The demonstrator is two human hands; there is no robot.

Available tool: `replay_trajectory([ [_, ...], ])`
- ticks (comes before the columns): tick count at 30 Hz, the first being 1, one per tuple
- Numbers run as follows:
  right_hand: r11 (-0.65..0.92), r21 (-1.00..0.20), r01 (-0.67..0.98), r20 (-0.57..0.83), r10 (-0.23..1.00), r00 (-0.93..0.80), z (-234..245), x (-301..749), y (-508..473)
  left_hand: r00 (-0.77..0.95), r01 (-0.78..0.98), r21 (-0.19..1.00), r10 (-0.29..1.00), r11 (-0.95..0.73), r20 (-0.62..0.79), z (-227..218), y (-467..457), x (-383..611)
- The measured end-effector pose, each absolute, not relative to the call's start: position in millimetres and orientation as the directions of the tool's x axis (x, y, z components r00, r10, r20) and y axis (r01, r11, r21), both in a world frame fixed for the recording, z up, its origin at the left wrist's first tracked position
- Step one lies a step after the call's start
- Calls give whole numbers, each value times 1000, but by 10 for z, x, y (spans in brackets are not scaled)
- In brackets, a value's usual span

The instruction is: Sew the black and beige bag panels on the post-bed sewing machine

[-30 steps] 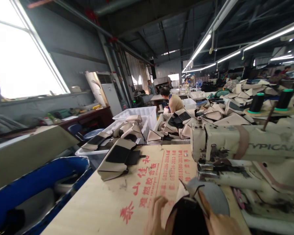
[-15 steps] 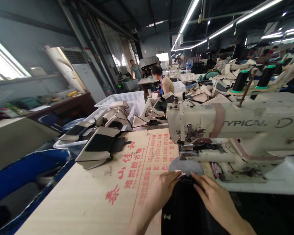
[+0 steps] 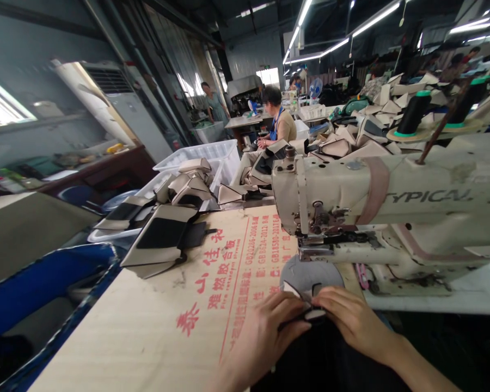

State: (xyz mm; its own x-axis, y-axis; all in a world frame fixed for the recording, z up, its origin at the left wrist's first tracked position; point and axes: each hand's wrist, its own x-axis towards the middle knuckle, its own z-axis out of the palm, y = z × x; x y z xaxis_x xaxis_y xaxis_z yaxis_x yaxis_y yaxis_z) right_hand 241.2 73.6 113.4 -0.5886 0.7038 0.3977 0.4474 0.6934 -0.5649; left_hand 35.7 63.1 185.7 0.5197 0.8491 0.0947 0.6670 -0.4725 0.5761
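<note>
My left hand [image 3: 265, 333] and my right hand [image 3: 351, 321] meet at the near edge of the wooden table [image 3: 155, 332]. Both press and pinch a black fabric piece with a pale edge [image 3: 310, 311] between their fingertips. The piece lies just in front of the grey round plate [image 3: 310, 272] under the head of the cream sewing machine [image 3: 375, 207]. The rest of the black material hangs below my hands, toward my lap.
A stack of beige-and-black cut pieces [image 3: 159, 239] lies on the table's far left. White plastic bins [image 3: 204, 158] with more pieces stand behind it. A blue crate [image 3: 44, 288] sits at the left. Black thread cones [image 3: 412, 111] top the machine. A seated person [image 3: 277, 122] works farther back.
The view has tilted down and swung right. My hands have drawn closer together and now pinch the piece's pale edge in front of the machine's plate.
</note>
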Motion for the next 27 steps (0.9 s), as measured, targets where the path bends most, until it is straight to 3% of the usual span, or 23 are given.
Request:
replay_trajectory([
  [3,697,-556,452,388,699,-600,1127,2398,745,423,714,589,903,-379,68,1851,699,505],
  [5,697,-554,455,389,700,-599,1121,2401,748,368,721,639,930,-269,-23,1779,790,570],
  [9,688,-554,468,375,708,-598,1107,2437,760,445,633,769,855,-89,-267,1642,1005,600],
  [15,560,-665,494,301,806,-509,1140,2457,756,445,641,767,802,25,-399,1640,1128,596],
  [23,656,-601,456,375,736,-564,1186,2419,819,412,630,775,825,49,-386,1557,1124,609],
  [27,638,-619,459,383,755,-532,1167,2410,810,361,529,849,899,20,-246,1602,940,575],
])
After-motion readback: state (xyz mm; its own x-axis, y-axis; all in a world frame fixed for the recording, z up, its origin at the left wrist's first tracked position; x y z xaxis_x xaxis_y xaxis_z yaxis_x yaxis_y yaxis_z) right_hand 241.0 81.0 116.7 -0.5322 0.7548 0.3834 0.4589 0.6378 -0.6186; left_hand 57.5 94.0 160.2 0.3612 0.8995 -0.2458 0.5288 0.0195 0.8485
